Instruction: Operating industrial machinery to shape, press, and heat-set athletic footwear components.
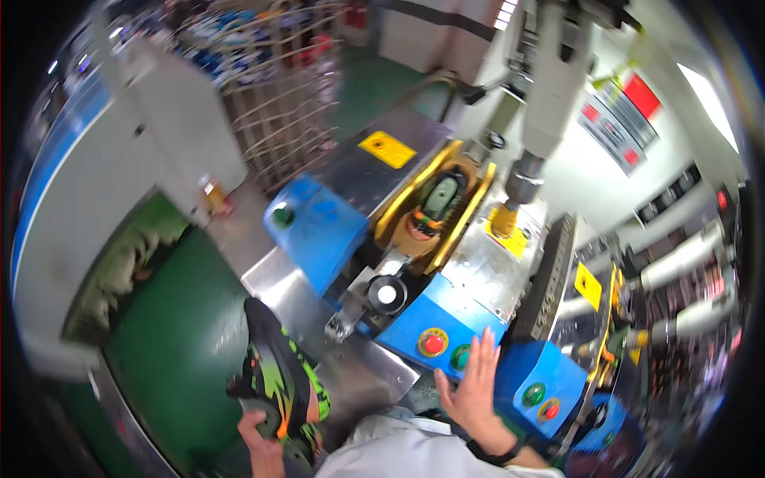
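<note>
In the head view, I see the left hand [261,436] low down, fingers curled onto a black shoe [279,368], lime-and-orange patterned, beside the green surface [179,334]. The right hand [475,390] reaches up, holding nothing, fingers straight, thumb apart, at a green button [460,358].

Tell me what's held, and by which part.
Left hand: a black-and-green shoe, the grip at its near end; whether heel or toe cannot be told. Right hand: nothing.
</note>
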{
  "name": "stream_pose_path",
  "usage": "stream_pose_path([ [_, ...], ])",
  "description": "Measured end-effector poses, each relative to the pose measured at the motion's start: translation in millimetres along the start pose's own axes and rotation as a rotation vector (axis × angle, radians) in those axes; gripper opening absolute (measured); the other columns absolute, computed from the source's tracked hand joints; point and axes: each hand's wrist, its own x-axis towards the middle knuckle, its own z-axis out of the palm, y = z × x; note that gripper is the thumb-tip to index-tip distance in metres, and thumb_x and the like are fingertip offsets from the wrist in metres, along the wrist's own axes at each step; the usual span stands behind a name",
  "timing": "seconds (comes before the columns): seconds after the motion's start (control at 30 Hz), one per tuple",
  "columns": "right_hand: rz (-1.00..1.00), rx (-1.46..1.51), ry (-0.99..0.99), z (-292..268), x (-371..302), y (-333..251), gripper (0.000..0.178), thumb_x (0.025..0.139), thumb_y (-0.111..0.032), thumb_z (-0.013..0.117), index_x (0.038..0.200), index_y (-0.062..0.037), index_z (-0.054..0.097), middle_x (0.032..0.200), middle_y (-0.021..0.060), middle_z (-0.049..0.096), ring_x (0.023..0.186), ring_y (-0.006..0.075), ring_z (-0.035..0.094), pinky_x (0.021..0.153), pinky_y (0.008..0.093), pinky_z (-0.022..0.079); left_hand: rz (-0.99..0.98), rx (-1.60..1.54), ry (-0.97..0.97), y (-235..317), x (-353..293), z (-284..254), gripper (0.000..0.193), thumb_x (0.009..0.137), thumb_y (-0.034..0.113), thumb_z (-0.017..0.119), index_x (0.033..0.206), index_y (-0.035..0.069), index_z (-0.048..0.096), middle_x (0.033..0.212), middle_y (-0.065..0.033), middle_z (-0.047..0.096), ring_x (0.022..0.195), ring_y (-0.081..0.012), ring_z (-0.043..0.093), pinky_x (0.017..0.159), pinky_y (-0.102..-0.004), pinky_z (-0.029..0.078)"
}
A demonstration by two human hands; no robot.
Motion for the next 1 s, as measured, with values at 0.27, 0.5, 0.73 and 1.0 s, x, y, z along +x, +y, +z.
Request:
stream_pose_path([
  [0.27, -0.003, 0.064, -0.236, 15, -43, 15, 0.074, 0.079, -0.017, 0.067, 0.140, 0.0053, 0.031, 0.149, 0.0264, 0.027, 0.139, 0.0434, 0.024, 0.108, 0.0620, 0.018, 0.059, -0.127, -0.163, 4, -49, -13, 0.051, 0.066, -0.002, 0.055, 0.116, 0.006, 0.054, 0.105, -0.0116, 0.062, 0.090, -0.0288, 0.064, 0.082, -0.0385, 0.055],
  [0.5, 0.034, 0.624, -0.452, 58, -167, 25, 0.052, 0.086, -0.016, 0.064, 0.131, 0.0062, 0.047, 0.127, 0.0263, 0.055, 0.122, 0.0373, 0.050, 0.104, 0.0389, 0.037, 0.268, -0.022, -0.074, -18, -125, -50, 0.062, 0.066, -0.002, 0.053, 0.127, 0.005, 0.048, 0.109, -0.0120, 0.061, 0.098, -0.0267, 0.062, 0.091, -0.0382, 0.051],
  [0.73, 0.293, 0.991, -0.899, 31, -206, -19, 0.047, 0.089, -0.005, 0.060, 0.132, 0.0053, 0.045, 0.126, 0.0198, 0.057, 0.117, 0.0271, 0.055, 0.099, 0.0372, 0.042, 0.553, 0.391, 0.344, 1, -162, -163, 0.068, 0.061, -0.005, 0.066, 0.126, 0.004, 0.050, 0.104, -0.0082, 0.062, 0.094, -0.0184, 0.059, 0.084, -0.0318, 0.049],
  [1.0, 0.349, 1.210, -0.847, 136, -180, -119, 0.095, 0.073, -0.015, 0.070, 0.146, 0.0059, 0.013, 0.150, 0.0233, 0.027, 0.139, 0.0346, 0.027, 0.111, 0.0424, 0.029, 0.533, 1.138, 0.296, -27, -50, -268, 0.082, 0.063, 0.010, 0.067, 0.137, 0.003, 0.033, 0.125, -0.0202, 0.050, 0.122, -0.0350, 0.046, 0.105, -0.0401, 0.035],
])
